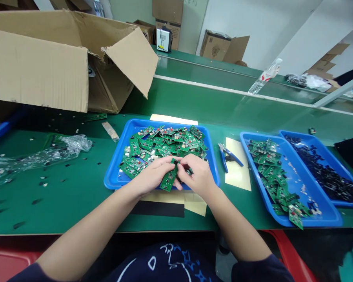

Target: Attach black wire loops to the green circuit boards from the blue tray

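Note:
A small green circuit board (168,180) is held over the near edge of a blue tray (111,175). My left hand (157,172) is closed on it, thumb on top and fingers beneath. My right hand (195,174) pinches at the board's upper right side, where a small dark part shows between the fingertips; its exact shape is hidden. Under and beyond both hands, the tray holds a heap of similar circuit boards (164,143) with red, white and black components.
Blue-handled cutters (230,157) lie on yellow paper (238,178). At right, one tray (320,217) holds boards and another holds black parts (326,168). An open cardboard box (38,66) stands at left above plastic wrap (76,145). A bottle (264,77) stands on the ledge.

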{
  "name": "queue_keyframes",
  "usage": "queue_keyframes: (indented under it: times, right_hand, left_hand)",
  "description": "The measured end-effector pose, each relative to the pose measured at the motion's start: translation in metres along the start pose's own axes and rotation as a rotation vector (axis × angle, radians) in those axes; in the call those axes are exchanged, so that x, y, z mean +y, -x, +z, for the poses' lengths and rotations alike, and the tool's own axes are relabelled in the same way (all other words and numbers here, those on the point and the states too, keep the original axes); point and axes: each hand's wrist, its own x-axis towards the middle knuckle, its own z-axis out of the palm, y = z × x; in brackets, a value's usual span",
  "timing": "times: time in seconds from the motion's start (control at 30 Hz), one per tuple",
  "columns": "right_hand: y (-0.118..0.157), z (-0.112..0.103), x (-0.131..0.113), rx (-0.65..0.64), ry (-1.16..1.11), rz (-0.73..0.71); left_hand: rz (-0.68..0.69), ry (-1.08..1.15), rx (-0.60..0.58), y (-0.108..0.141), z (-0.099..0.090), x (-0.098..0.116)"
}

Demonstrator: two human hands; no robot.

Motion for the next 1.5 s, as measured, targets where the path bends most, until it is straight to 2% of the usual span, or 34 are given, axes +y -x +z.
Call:
queue_keyframes:
  times: [0.23,0.33,0.4,0.5,0.6,0.67,0.77,0.87,1.0,1.13,1.3,1.37,1.43,1.5]
  right_hand:
    - [0.002,0.002,0.002,0.009,0.009,0.024]
    - [0.001,0.002,0.002,-0.006,0.045,-0.001]
    - [0.001,0.001,0.001,-0.023,0.073,0.014]
    - [0.001,-0.002,0.001,-0.068,0.021,0.173]
    - [0.001,-0.007,0.004,-0.054,-0.159,0.388]
    - [0.000,-0.009,0.005,-0.026,-0.271,0.431]
    - [-0.001,-0.011,0.006,-0.039,-0.331,0.334]
    - [-0.001,-0.009,0.004,-0.035,-0.252,0.228]
    - [-0.001,-0.008,0.003,-0.026,-0.226,0.270]
    - [-0.002,-0.009,0.006,0.047,-0.178,0.283]
    - [-0.003,-0.008,0.009,0.117,-0.073,0.089]
    - [-0.004,-0.010,0.010,0.171,-0.048,0.028]
    - [-0.004,-0.013,0.009,0.278,-0.023,0.030]
    - [-0.004,-0.017,0.007,0.374,-0.034,0.087]
  left_hand:
    - [0.004,-0.021,-0.003,0.001,0.000,0.000]
    - [0.079,-0.082,-0.007,0.001,0.000,-0.001]
    - [0.165,-0.168,0.032,-0.001,0.001,-0.002]
    - [0.241,-0.251,0.095,-0.002,0.002,-0.004]
    - [0.247,-0.224,0.105,-0.002,0.001,-0.004]
    - [0.252,-0.186,0.119,-0.001,-0.001,-0.003]
    - [0.259,-0.162,0.140,-0.001,-0.002,-0.001]
    - [0.276,-0.171,0.163,-0.001,-0.001,-0.001]
    - [0.294,-0.206,0.183,0.000,0.002,-0.002]
    - [0.285,-0.362,0.180,0.002,0.004,-0.003]
    - [0.237,-0.579,0.036,0.004,0.004,-0.003]
    - [0.250,-0.621,0.013,0.004,0.002,-0.002]
    - [0.292,-0.625,0.072,0.004,-0.001,-0.001]
    - [0.356,-0.639,0.194,0.003,-0.004,-0.002]
